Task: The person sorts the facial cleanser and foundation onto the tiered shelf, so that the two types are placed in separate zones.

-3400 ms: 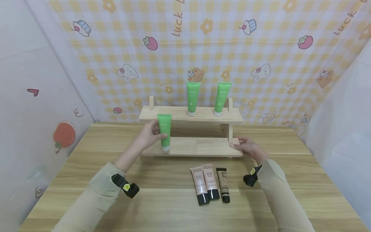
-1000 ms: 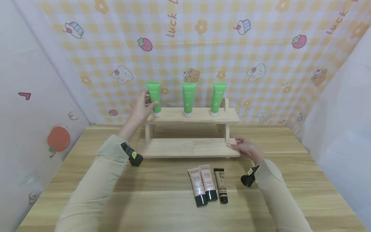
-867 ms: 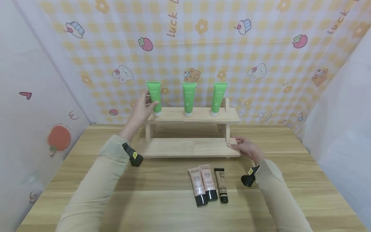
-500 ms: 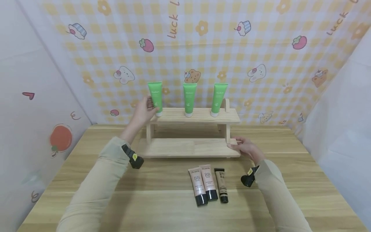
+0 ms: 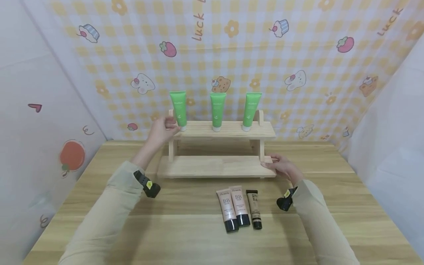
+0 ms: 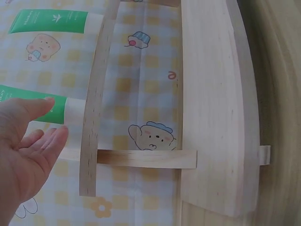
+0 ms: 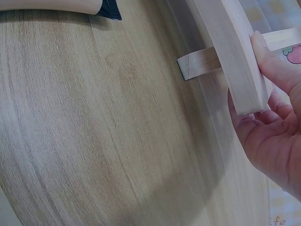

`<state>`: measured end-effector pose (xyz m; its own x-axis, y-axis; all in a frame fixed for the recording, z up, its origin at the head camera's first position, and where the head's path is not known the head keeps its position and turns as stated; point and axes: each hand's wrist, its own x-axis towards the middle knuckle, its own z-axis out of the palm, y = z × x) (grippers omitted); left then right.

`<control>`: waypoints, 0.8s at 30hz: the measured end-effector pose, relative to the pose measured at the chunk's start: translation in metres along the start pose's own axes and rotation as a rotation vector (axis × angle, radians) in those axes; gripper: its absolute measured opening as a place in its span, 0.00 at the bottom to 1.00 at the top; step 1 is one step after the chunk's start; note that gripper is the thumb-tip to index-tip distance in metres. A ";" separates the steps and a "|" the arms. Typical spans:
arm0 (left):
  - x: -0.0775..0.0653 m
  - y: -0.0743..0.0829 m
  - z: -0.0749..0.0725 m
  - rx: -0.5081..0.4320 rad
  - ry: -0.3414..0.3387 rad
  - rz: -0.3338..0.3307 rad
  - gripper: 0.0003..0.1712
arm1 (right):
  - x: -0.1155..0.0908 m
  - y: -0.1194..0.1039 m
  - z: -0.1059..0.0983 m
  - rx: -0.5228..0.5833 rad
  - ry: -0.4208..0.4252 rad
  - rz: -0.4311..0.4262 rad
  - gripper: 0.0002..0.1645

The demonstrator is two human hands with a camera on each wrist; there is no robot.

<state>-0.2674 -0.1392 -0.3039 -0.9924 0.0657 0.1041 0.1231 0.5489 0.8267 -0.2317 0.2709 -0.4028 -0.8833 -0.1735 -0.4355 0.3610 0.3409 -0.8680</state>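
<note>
On the upper board of a two-tier wooden shelf (image 5: 198, 131) stand three green squeeze tubes, caps down: a left tube (image 5: 179, 108), a middle tube (image 5: 218, 110) and a right tube (image 5: 251, 110). My left hand (image 5: 161, 130) is beside the lower part of the left one, its fingers spread. In the left wrist view, the left hand's thumb overlaps the green tube (image 6: 57, 109) while the other fingers lie below it, apart. My right hand (image 5: 285, 168) grips the right end of the lower board (image 7: 242, 61), thumb on top and fingers underneath.
In front of the shelf, two pink BB cream tubes (image 5: 227, 206) with black caps and a slimmer beige tube (image 5: 254, 209) lie on the wooden table (image 5: 185, 228). A checked cloth (image 5: 198, 66) hangs close behind the shelf, with white side walls left and right.
My left hand lifted the green tube from before the lower board to the upper board's left end, then loosened and slid down and left off it. My right hand kept its grip.
</note>
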 end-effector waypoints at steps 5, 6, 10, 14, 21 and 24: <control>-0.010 -0.003 0.005 0.035 -0.043 0.007 0.28 | 0.004 0.005 -0.002 0.009 -0.024 -0.029 0.55; -0.013 -0.003 0.007 0.044 -0.058 0.001 0.28 | 0.007 0.007 -0.005 0.027 -0.042 -0.050 0.54; -0.021 -0.005 0.013 0.060 -0.113 -0.004 0.28 | 0.008 0.007 -0.006 0.045 -0.041 -0.058 0.54; -0.025 -0.005 0.020 0.045 -0.136 0.022 0.28 | 0.004 0.002 -0.001 0.044 0.001 -0.031 0.47; -0.033 -0.010 0.031 0.042 -0.140 0.025 0.29 | 0.000 -0.003 0.004 0.052 0.012 -0.009 0.41; -0.038 -0.013 0.037 0.055 -0.149 0.023 0.29 | 0.002 -0.002 0.004 0.047 0.013 -0.001 0.41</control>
<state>-0.2317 -0.1178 -0.3396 -0.9792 0.1995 0.0358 0.1494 0.5908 0.7929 -0.2328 0.2660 -0.4033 -0.8876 -0.1616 -0.4312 0.3732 0.2964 -0.8791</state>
